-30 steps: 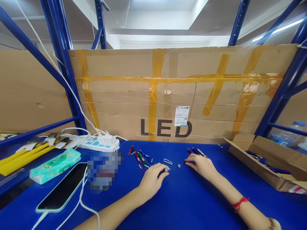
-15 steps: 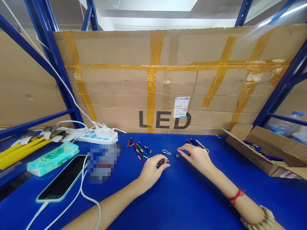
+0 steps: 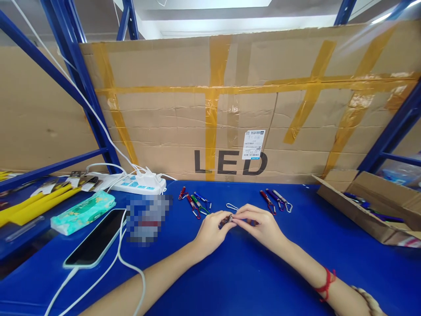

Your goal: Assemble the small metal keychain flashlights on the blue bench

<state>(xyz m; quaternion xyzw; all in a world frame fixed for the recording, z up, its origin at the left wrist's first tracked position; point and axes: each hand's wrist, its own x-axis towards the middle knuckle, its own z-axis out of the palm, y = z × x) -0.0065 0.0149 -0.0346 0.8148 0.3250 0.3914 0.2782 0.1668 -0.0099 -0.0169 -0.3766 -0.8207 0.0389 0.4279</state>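
My left hand [image 3: 209, 233] is closed around a small reddish-brown piece [image 3: 225, 221], mostly hidden by the fingers. Its fingertips meet those of my right hand [image 3: 260, 223], which pinches at the end of that piece; whatever lies between those fingertips is too small to name. Just behind the hands a silver carabiner clip [image 3: 232, 206] lies on the blue table. Left of it are several small penlights with carabiner clips, among them a red one [image 3: 191, 204] and a green one [image 3: 198, 202]. Red, dark blue and silver penlights [image 3: 279, 197] lie behind my right hand.
An open cardboard box [image 3: 371, 221] with penlights stands at the right. On the left are a phone [image 3: 95, 241] with a white cable, a tissue pack [image 3: 83, 211], a blurred bag [image 3: 148, 219] and a power strip [image 3: 141, 185]. A tall cardboard sheet [image 3: 164, 114] closes off the back.
My right hand has moved left and toward me, from beside a small metal bit on the table to the piece in my left hand. The metal bit no longer shows. The view has shifted slightly.
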